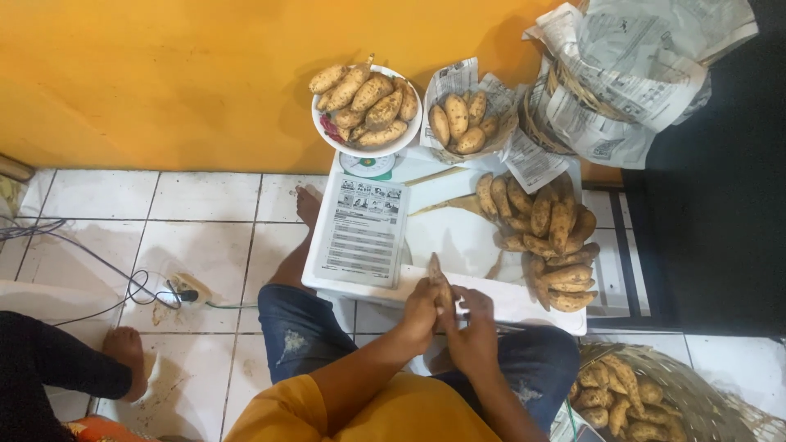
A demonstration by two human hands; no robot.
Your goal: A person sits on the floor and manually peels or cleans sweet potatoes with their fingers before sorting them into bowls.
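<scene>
While a sweet potato is gripped upright in the left hand, just at the near edge of the white worktop, the right hand is clenched beside it on what looks like a thin blade; the tool itself can't be made out clearly. The tuber is judged stiff, fairly light, w/ rough, dirt-flecked skin, so slip is unlikely; hold is best taken at the thick lower part, tapered tip left free.

Containers, all placed relative to the worktop:
- At its far edge, a white bowl on a small scale, heaped w/ sweet potatoes.
- Right of that bowl, a newspaper-lined tray w/ approx. a handful more.
- At the far right corner, a paper-lined basket; contents hidden.
- On its right half, a loose pile of tubers, no container.
- Below its near right corner, on the floor, a woven basket partly filled w/ tubers.

A printed sheet is laid on the worktop's left half.
</scene>
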